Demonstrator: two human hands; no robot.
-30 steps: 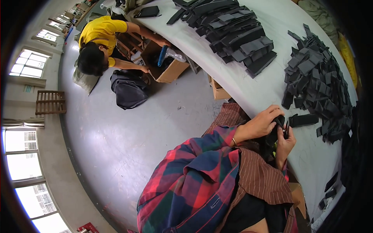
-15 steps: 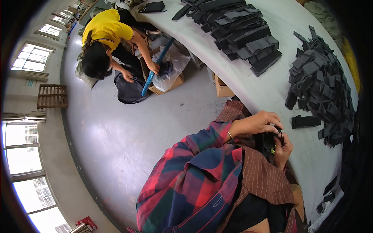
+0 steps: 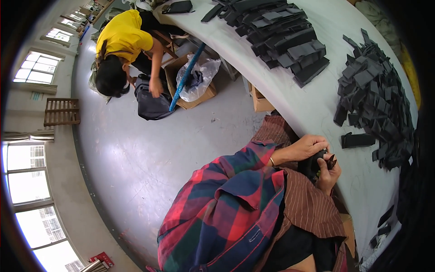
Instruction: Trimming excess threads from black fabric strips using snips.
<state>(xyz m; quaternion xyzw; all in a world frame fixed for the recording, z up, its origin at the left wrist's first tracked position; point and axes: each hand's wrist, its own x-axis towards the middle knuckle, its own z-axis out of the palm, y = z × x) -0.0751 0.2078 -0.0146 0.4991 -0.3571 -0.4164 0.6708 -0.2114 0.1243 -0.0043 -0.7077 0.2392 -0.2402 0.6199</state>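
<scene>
At the table edge, my left hand (image 3: pixel 311 148) is closed, its fingers pinching a black fabric piece (image 3: pixel 311 166) that hangs down toward my lap. Just below it, my right hand (image 3: pixel 329 176) is curled shut against the same fabric. A small dark pointed tool (image 3: pixel 332 161), like thread snips, sticks up from the right fingers; its shape is partly hidden. To the right of my hands, one folded black fabric strip (image 3: pixel 358 140) lies alone on the white table (image 3: pixel 317 106).
A loose heap of black strips (image 3: pixel 374 95) covers the table's right side; overlapping rows of strips (image 3: pixel 285 38) lie farther back. Across the floor (image 3: pixel 181 145), a person in a yellow shirt (image 3: pixel 124 36) bends over a black bag (image 3: pixel 154 102), beside a cardboard box (image 3: pixel 206 95) and blue tube (image 3: pixel 186 77).
My hands have closed in together around the fabric, and the pointed tool has tilted. The other person's hand has moved off the blue tube to the black bag.
</scene>
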